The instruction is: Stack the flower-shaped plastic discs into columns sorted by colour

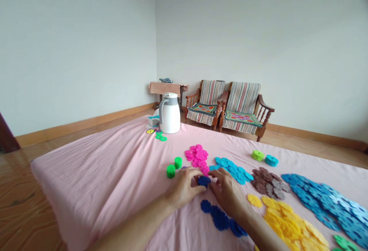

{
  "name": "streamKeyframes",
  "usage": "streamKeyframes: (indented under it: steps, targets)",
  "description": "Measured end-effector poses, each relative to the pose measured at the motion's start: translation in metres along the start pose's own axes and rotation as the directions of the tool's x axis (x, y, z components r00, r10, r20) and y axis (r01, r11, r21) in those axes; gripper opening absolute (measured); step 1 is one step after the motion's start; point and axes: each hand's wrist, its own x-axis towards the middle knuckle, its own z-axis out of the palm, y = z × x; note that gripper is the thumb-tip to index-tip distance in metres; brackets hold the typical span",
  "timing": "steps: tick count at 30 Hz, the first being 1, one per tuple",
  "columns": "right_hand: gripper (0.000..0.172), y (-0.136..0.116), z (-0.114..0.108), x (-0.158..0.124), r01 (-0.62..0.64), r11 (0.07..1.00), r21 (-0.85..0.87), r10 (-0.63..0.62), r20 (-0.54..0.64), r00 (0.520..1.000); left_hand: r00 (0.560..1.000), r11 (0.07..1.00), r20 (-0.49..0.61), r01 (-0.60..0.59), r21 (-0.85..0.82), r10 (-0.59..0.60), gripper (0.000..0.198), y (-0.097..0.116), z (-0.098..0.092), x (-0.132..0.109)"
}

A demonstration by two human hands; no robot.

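Head view, the only one.

- Left hand [184,187] and right hand [227,189] are meeting at mid-table. Both sets of fingertips are closing on a dark blue stack [204,181] of notched plastic discs, one hand on each side. The two-sided pinch looks meant to hold the discs square on one another.
- The stack is sitting on the pink cloth [100,174], between the thumbs.
- Loose dark blue discs [221,216] are lying flat just under the right wrist, close to hand, probably as the supply for this colour.
- Discs are lying grouped by colour, each pile apart from the next: pink pile [197,156], cyan pile [232,168], brown pile [267,182], yellow pile [290,220] and a large blue pile [330,205]. The grouping reads as deliberate sorting.
- Short finished-looking stacks are standing clear of the piles: two green stacks [170,171] beside the left hand, and a lime stack [258,155] with a teal stack [271,161] further back.
- A white jug [169,113] is standing at the far edge with a few green discs [161,136] beside it.
- Two wooden armchairs [224,105] are standing against the wall.
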Motion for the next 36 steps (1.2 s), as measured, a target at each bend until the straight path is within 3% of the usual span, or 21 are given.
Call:
streamKeyframes:
  steps: [5,9,12,15,18,25,30,33,36]
  targets:
    - [0.026,0.000,0.000,0.004,-0.003,1.000,-0.002,0.003,0.021,1.000,1.000,1.000,-0.012,0.007,0.022,-0.006,0.026,-0.001,0.001,0.000]
    - [0.022,0.005,-0.001,0.007,-0.076,0.997,0.034,0.079,-0.099,0.992,1.000,1.000,-0.023,0.019,0.016,-0.019,0.029,-0.002,0.002,0.000]
    - [0.015,0.002,-0.002,0.007,-0.140,0.973,0.186,0.168,-0.140,0.976,0.998,0.999,-0.026,0.050,0.003,-0.050,0.030,-0.003,0.002,-0.001]
    - [0.014,-0.007,-0.001,0.006,-0.186,0.909,0.373,0.228,-0.071,0.971,0.998,0.998,-0.014,0.066,-0.001,-0.066,0.026,-0.002,0.002,-0.001]
    - [0.012,-0.014,0.000,0.005,-0.218,0.874,0.434,0.235,0.014,0.972,0.998,0.998,0.005,0.062,0.002,-0.062,0.019,0.000,0.000,-0.001]
    - [0.011,-0.016,0.006,0.003,-0.243,0.890,0.385,0.265,-0.006,0.964,0.999,0.999,0.006,0.046,-0.012,-0.046,0.020,0.001,-0.001,0.000]
    - [0.013,-0.013,-0.014,0.005,-0.209,0.954,0.213,0.220,-0.028,0.975,0.998,0.998,0.005,0.063,-0.004,-0.063,0.022,-0.002,0.001,-0.001]
    - [0.012,-0.003,-0.036,0.001,-0.137,0.989,0.050,0.132,0.077,0.988,0.998,0.998,0.000,0.069,0.002,-0.069,0.028,-0.004,0.001,-0.001]
    - [0.013,0.009,-0.053,-0.008,-0.119,0.993,-0.010,0.118,0.231,0.966,0.997,0.997,0.005,0.080,0.000,-0.080,0.034,-0.004,0.000,0.000]
